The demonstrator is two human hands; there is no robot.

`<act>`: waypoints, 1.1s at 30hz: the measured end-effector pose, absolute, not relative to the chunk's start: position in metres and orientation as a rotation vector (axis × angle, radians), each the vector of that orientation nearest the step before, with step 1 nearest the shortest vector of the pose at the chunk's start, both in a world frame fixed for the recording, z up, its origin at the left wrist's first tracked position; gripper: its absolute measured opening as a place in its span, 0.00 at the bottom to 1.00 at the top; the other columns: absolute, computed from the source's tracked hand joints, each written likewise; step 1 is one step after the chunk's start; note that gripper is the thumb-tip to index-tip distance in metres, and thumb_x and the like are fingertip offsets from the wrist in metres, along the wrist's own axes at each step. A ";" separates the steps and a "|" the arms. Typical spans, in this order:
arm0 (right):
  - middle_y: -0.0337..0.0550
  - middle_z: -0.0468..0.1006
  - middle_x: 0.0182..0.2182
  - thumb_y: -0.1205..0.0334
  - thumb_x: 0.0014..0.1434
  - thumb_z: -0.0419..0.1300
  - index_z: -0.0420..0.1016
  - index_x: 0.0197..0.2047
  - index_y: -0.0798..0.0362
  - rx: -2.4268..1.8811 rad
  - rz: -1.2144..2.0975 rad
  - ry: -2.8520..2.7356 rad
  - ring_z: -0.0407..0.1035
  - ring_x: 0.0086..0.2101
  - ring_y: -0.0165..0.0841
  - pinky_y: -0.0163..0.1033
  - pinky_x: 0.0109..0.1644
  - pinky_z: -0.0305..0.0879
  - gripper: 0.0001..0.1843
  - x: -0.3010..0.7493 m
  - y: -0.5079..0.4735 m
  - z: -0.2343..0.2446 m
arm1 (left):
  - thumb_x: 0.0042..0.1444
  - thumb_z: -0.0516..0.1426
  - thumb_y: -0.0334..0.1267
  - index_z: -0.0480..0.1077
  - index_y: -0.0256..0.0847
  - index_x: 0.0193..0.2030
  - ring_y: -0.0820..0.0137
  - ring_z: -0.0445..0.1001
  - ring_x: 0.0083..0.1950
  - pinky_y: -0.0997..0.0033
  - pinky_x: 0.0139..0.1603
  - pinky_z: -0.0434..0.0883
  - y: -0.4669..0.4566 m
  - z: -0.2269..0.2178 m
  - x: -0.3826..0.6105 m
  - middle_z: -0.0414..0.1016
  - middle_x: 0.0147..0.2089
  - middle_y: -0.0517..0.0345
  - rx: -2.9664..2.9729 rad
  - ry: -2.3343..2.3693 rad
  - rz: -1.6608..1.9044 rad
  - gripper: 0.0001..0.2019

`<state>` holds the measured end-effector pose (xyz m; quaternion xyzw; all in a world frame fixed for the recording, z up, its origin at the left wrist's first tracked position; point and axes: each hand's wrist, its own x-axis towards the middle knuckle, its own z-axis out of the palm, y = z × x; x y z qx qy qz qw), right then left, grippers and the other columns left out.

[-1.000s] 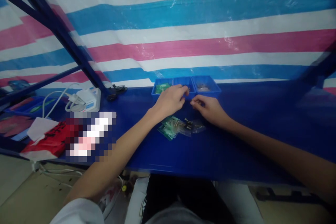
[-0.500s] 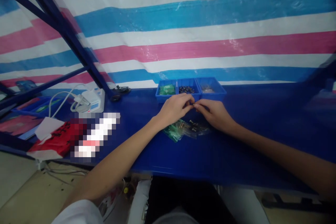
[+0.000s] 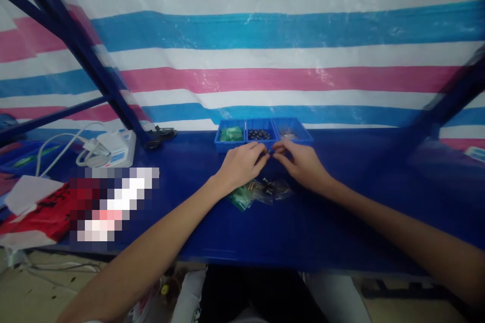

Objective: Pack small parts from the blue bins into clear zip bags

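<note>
My left hand (image 3: 242, 165) is closed in a pinch above the table, just in front of the blue bins. A tiny dark piece (image 3: 268, 152) shows at its fingertips, too small to name. Facing it, my right hand (image 3: 303, 162) has its thumb and forefinger curled together, a narrow gap from the left fingertips; what they hold, if anything, cannot be made out. Below the hands lie a green plastic packet (image 3: 241, 199) and small clear bags (image 3: 262, 193) with screw-like pieces. Another clear bag (image 3: 282, 190) lies to their right.
Behind the hands, three joined blue bins hold green packets (image 3: 232, 134), small dark parts (image 3: 259, 135) and pale pieces (image 3: 288, 133). Left on the blue table (image 3: 212, 232) are a white power strip with cables (image 3: 121, 149) and a red bag (image 3: 71, 207). A blue frame post (image 3: 91, 70) rises there.
The fingertips, touching around a small piece before, are now slightly apart, with the piece at the left fingertips. The camera view has shifted, so the scene sits further left.
</note>
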<state>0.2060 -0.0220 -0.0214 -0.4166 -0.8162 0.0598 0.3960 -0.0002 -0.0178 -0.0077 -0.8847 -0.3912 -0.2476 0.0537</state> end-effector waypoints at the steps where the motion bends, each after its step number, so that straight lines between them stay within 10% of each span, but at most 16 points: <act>1: 0.46 0.83 0.38 0.64 0.66 0.57 0.74 0.46 0.52 -1.042 0.132 -2.101 0.78 0.37 0.38 0.41 0.42 0.69 0.07 0.207 -0.021 -0.022 | 0.71 0.51 0.43 0.70 0.40 0.46 0.67 0.75 0.41 0.69 0.36 0.67 -0.017 -0.008 -0.001 0.76 0.43 0.56 -2.694 -1.187 -0.742 0.10; 33: 0.38 0.76 0.25 0.59 0.68 0.54 0.73 0.33 0.52 -1.047 0.281 -2.068 0.65 0.25 0.30 0.37 0.32 0.57 0.12 0.200 -0.031 -0.010 | 0.72 0.50 0.41 0.68 0.39 0.53 0.68 0.75 0.43 0.69 0.40 0.70 -0.014 -0.007 -0.004 0.75 0.50 0.52 -2.763 -1.018 -0.874 0.11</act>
